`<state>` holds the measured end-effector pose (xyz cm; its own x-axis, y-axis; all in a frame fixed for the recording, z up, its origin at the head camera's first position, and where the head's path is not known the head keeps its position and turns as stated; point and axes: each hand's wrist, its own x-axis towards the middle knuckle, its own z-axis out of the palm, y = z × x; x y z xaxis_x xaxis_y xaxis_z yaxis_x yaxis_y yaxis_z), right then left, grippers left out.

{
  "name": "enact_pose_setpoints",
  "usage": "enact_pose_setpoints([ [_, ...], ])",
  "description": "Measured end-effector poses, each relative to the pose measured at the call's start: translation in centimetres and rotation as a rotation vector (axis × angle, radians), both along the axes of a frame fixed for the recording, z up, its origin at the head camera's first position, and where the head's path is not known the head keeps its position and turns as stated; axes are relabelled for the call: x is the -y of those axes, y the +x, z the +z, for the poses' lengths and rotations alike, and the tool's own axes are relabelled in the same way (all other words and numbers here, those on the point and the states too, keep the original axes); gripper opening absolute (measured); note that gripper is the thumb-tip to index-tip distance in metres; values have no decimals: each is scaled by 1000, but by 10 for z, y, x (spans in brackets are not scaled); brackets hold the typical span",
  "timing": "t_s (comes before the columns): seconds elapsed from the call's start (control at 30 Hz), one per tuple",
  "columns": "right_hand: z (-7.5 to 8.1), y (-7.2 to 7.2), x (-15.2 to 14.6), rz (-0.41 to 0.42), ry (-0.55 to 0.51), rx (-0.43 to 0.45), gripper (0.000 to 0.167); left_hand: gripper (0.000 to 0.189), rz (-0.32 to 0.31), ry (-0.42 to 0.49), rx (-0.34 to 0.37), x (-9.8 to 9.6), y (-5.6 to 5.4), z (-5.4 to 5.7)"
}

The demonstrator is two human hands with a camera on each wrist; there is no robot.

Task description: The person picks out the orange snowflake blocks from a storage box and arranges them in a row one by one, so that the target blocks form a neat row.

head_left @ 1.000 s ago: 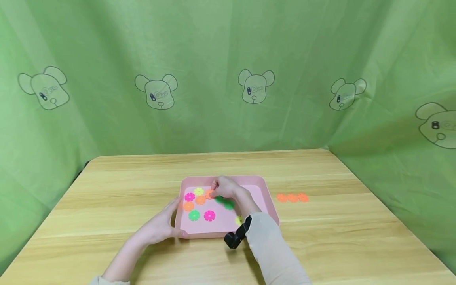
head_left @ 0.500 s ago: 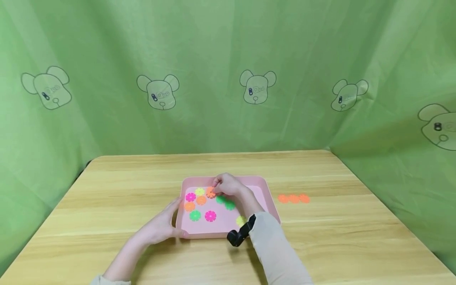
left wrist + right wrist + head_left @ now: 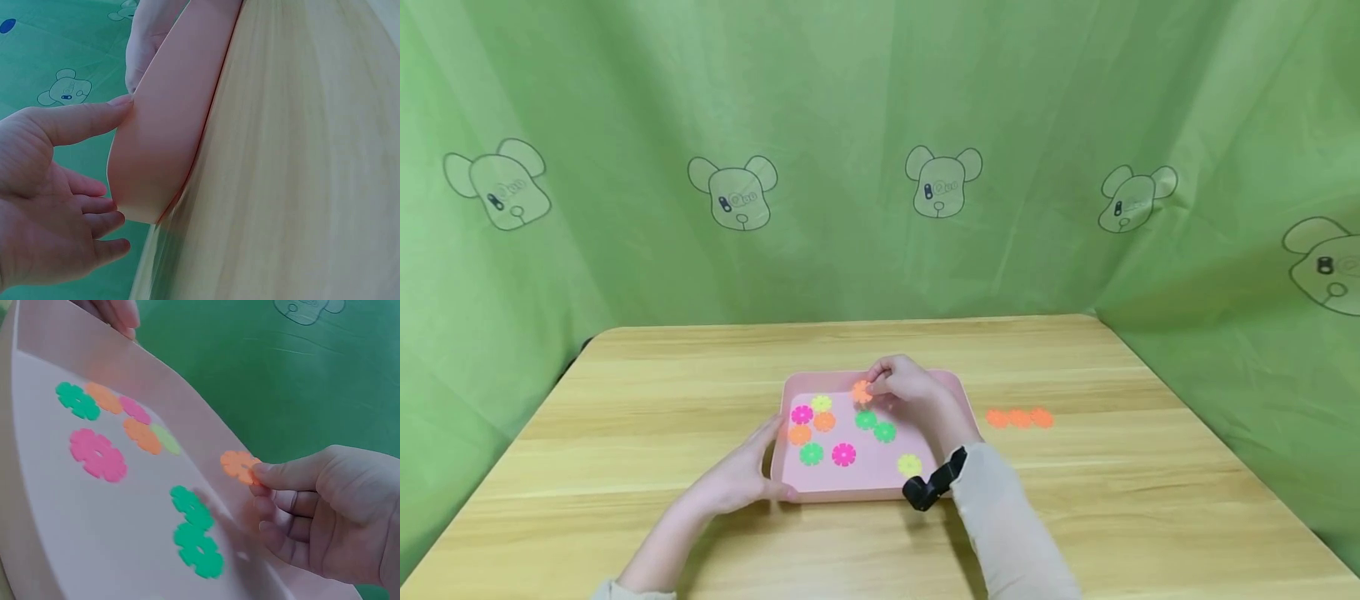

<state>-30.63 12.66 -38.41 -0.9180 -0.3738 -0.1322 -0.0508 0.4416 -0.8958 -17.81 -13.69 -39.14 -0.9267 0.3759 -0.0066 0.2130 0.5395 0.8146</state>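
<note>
My right hand pinches an orange notched, flower-like building disc between thumb and fingertips, raised over the back part of a pink tray. At the tray's near left corner is my left hand, its straight thumb touching the rim and its loose fingers against the outer side wall. Inside the tray lie two orange discs, two pink discs, three green discs and two yellow discs. Two of the green ones overlap just in front of the right hand.
Three orange discs form a row on the wooden table, right of the tray. A black wrist camera is strapped on the right wrist, over the tray's near edge. Green curtains surround the table.
The right hand has lifted the orange disc from beside the other orange ones and moved it right and back, uncovering the green discs. The left hand stays at the tray corner.
</note>
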Motion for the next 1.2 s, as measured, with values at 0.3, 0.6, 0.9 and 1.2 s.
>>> enact_pose_setpoints([
  [0.3,15,3,-22,-4,23,-35,19,104,7,-2,1,-1,1,1],
  [0.6,27,9,-42,-23,-44,-59,21,105,7,2,2,-1,-2,-3],
  [0.9,33,16,-68,-84,-112,-50,24,107,8,7,3,-1,-2,-5],
  [1.2,32,21,-103,-133,-112,-52,26,109,18,18,16,-1,-3,-4],
])
